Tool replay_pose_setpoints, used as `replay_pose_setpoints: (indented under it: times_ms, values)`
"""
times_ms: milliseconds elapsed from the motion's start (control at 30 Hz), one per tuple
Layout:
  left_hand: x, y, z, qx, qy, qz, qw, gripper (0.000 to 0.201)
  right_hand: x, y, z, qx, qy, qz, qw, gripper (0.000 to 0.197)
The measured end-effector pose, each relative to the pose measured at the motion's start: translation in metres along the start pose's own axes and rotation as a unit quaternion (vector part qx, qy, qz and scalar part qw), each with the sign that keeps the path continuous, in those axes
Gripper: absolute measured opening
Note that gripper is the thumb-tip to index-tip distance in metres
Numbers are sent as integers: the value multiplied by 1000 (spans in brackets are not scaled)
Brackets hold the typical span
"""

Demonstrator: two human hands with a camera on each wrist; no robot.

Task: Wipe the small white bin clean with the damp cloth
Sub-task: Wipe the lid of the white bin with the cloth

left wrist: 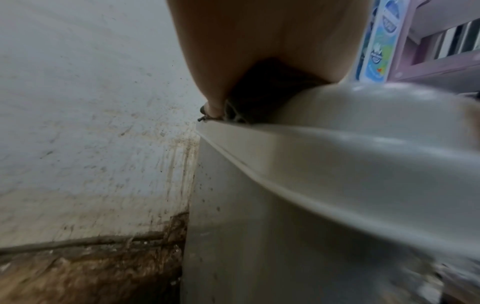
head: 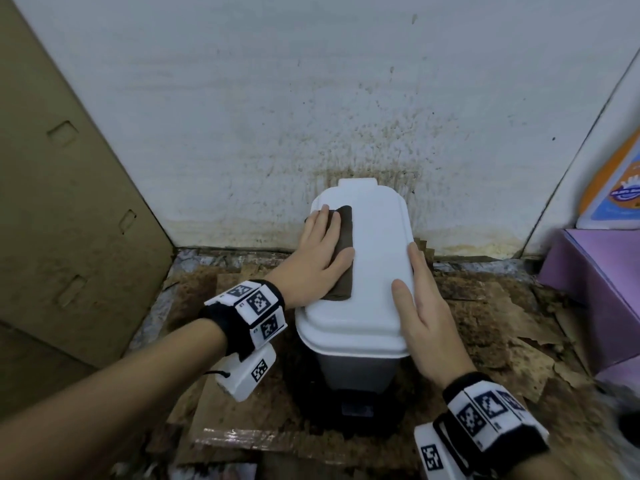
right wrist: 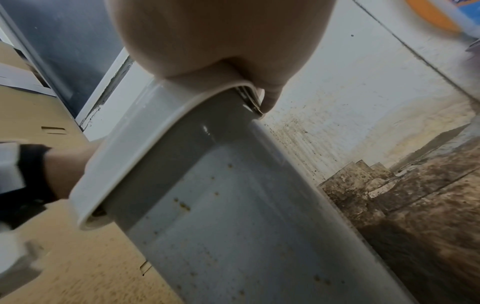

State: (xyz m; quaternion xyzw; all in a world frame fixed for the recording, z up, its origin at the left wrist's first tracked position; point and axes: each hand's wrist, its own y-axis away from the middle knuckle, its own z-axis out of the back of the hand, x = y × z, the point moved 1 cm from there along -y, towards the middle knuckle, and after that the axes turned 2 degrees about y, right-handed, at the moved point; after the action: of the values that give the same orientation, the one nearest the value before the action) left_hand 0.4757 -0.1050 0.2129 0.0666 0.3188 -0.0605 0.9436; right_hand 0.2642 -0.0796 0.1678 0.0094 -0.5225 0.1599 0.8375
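Observation:
The small white bin (head: 374, 258) stands on the floor against the stained wall, its lid closed. A dark brown cloth (head: 343, 251) lies on the left half of the lid. My left hand (head: 322, 251) presses flat on the cloth with straight fingers. My right hand (head: 420, 303) rests flat on the lid's right edge, thumb on top and fingers along the side. In the left wrist view the cloth (left wrist: 262, 90) shows under the palm, above the lid rim (left wrist: 311, 148). In the right wrist view the bin's side (right wrist: 233, 226) carries brown specks.
A large cardboard sheet (head: 65, 188) leans at the left. Dirty, torn cardboard (head: 502, 323) covers the floor around the bin. A purple box (head: 595, 285) and an orange-and-blue package (head: 613, 192) stand at the right. The wall (head: 346, 98) behind is spattered with brown spots.

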Motion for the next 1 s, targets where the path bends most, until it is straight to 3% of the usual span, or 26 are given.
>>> replay_pose_setpoints:
  times_ms: [367, 633, 767, 867, 1000]
  values:
    - [-19, 71, -29, -18, -20, -15, 1000, 73, 4, 5, 2, 8, -10, -12, 1000, 64]
    - [-31, 54, -23, -7, -159, -3, 987, 67, 8, 5, 3, 11, -55, -25, 998, 59]
    - [-44, 39, -31, -15, -248, -13, 968, 68, 13, 6, 6, 8, -71, -35, 997, 69]
    - [-60, 29, -46, -23, -246, -31, 969, 80, 13, 1, 12, 13, -116, -69, 991, 76]
    - [-82, 18, -65, -35, -241, -46, 969, 86, 12, -7, 29, -17, -161, -81, 984, 60]
